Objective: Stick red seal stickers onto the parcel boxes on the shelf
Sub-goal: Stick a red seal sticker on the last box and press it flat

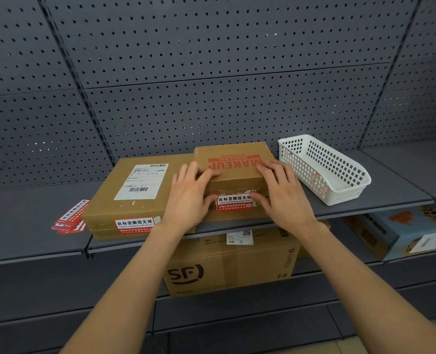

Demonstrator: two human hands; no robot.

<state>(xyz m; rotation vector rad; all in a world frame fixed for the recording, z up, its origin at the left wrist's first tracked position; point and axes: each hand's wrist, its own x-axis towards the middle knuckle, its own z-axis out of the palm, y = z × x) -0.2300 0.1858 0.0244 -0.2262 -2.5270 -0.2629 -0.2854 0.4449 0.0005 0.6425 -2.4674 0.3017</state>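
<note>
Two brown parcel boxes lie side by side on the grey shelf [33, 226]. The small box printed "MAKEUP" [233, 159] carries a red seal sticker [233, 203] on its front face. My left hand [190, 198] holds that box's left front corner, fingers on top and thumb on the front beside the sticker. My right hand [282, 190] holds its right front corner, thumb pressing the sticker's right end. The flat box on the left [125, 195] bears a white shipping label and its own red seal sticker [135, 225] on the front edge.
A stack of loose red stickers [71, 217] lies on the shelf left of the flat box. A white plastic basket [324, 169] stands to the right, stickers inside. Below are an SF carton [227, 267] and a colourful box [400, 231]. A pegboard wall backs the shelf.
</note>
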